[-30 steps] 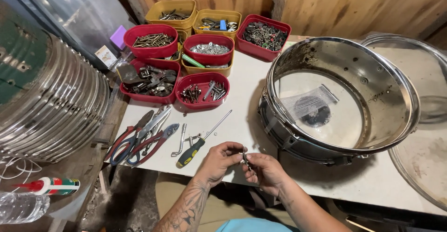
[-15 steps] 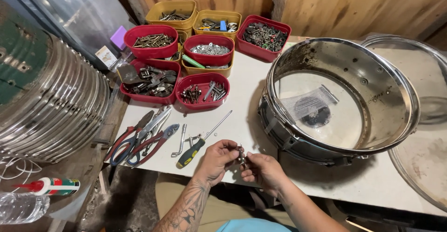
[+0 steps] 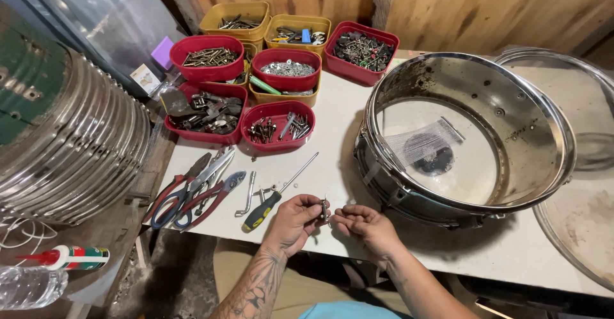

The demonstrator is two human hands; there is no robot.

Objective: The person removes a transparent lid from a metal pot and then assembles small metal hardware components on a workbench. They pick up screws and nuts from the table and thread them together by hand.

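Note:
My left hand [image 3: 295,219] and my right hand [image 3: 362,223] meet over the near edge of the white table [image 3: 332,165]. Between their fingertips they pinch a small dark metal part [image 3: 323,211]; its exact shape is too small to tell. A screwdriver [image 3: 276,195] with a black and yellow handle lies just left of my left hand. A chrome drum shell [image 3: 467,133] stands to the right of my right hand, open side up.
Red and yellow bins [image 3: 281,69] of screws and hardware fill the table's back. Pliers and cutters [image 3: 192,188] lie at the left. A stack of chrome hoops [image 3: 70,146] stands far left, a glue tube [image 3: 64,257] and plastic bottle [image 3: 29,287] below.
Both hands have stayed at the table's near edge, turning the small part slightly between the fingers. Nothing else has moved.

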